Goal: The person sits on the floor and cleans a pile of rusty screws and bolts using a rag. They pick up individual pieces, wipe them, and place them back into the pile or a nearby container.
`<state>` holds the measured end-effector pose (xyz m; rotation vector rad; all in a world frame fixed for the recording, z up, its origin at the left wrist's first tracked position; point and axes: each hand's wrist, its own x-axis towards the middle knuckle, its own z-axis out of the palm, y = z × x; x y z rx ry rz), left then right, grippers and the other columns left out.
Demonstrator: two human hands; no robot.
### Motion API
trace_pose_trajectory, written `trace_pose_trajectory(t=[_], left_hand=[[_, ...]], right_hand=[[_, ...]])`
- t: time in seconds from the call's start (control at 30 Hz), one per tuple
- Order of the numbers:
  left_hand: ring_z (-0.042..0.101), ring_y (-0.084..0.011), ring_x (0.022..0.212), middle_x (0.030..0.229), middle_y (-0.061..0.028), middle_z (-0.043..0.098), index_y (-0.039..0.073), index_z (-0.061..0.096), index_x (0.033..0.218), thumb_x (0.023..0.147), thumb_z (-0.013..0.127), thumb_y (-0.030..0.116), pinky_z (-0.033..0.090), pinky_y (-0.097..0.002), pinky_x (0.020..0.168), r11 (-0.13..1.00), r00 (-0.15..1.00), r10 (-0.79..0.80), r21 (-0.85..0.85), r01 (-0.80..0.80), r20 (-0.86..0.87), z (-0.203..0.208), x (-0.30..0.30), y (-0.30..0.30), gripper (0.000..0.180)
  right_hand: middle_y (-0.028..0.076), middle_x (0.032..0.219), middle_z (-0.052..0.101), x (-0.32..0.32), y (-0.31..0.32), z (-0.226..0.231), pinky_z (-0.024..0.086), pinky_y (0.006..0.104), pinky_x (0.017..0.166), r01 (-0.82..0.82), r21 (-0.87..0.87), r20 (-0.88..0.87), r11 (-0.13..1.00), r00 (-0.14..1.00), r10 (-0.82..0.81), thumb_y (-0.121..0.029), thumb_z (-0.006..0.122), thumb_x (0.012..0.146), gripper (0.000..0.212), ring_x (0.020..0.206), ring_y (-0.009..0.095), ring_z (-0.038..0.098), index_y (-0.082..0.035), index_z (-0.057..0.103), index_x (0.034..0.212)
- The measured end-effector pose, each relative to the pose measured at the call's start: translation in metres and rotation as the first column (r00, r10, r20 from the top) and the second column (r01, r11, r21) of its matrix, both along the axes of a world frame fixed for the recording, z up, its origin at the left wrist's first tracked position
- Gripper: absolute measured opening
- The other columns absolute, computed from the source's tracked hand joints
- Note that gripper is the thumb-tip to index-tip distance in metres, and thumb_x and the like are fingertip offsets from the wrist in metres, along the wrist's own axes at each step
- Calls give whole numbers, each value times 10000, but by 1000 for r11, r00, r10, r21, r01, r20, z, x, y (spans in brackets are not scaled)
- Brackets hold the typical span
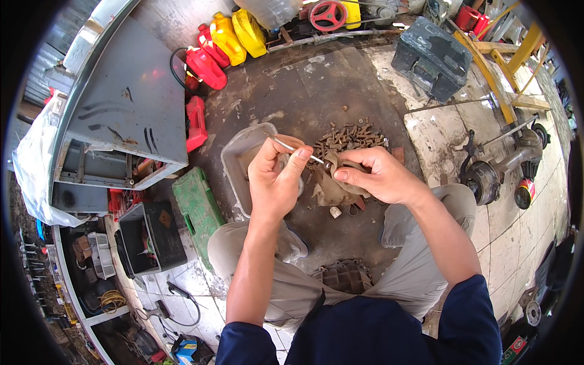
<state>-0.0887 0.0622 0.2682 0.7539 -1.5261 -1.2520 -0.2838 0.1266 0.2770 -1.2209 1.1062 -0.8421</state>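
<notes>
My left hand (277, 176) is closed around a thin, pale metal rod (316, 159), gripping it between thumb and fingers. At the rod's lower right end is a small dark piece, pressed against a tan rag (333, 191). My right hand (386, 176) pinches the rag there and the rest of the cloth hangs below its fingers. The exact kind of the rod cannot be made out. Just beyond my hands lies a heap of rusty bolts (353, 137) on the stained floor. A grey plastic basin (230, 161) stands beside my left hand, partly hidden by it.
A green plastic case (198, 207) and a black crate (149, 234) lie to the left, near a grey metal cabinet (128, 91). Red and yellow jugs (226, 39) stand at the back. A dark toolbox (432, 58) and an axle-like part (505, 164) are at the right.
</notes>
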Motion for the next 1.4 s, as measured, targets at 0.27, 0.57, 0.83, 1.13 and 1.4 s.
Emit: trace_pose_trajectory(t=[0.27, 0.57, 0.83, 1.13, 1.4], left_hand=[[561, -99, 776, 895, -51, 636, 25, 597, 881, 927, 621, 124, 458, -246, 723, 994, 984, 84, 87, -71, -159, 4, 6, -10, 112], [585, -150, 822, 910, -79, 631, 24, 591, 907, 937, 604, 127, 465, -291, 753, 992, 961, 58, 122, -26, -270, 3, 11, -15, 108], [635, -206, 856, 927, -121, 649, 15, 601, 937, 898, 642, 83, 510, -353, 828, 989, 941, -108, 63, 135, -321, 3, 18, -16, 88], [669, -226, 891, 982, -182, 683, -30, 628, 947, 857, 650, -18, 545, -329, 797, 967, 934, -240, 24, 255, -265, 3, 16, -15, 94], [660, -188, 854, 951, -153, 686, -33, 636, 973, 889, 622, 3, 532, -316, 784, 967, 968, -208, 118, 224, -138, 2, 7, -7, 93]], right_hand=[[27, 803, 640, 6, 1, -4, 429, 239, 627, 82, -106, -30, 991, 996, -85, -200, 625, 932, 278, 724, 42, 503, 29, 624, 1089], [32, 868, 662, 7, 3, -2, 459, 228, 679, 153, -165, 3, 974, 988, -154, -215, 632, 929, 306, 777, 51, 549, 42, 629, 1097], [-28, 869, 636, 5, 4, -9, 446, 199, 667, 149, 39, 164, 988, 974, -153, -239, 628, 935, 308, 776, 24, 531, 19, 651, 1102], [-31, 861, 627, 6, 3, -10, 438, 195, 648, 216, 7, 211, 976, 954, -213, -209, 649, 921, 291, 755, 20, 521, 15, 652, 1105], [18, 892, 670, 9, 3, 2, 459, 216, 672, 146, -59, 104, 988, 985, -139, -189, 668, 902, 276, 784, 51, 555, 27, 658, 1074]])
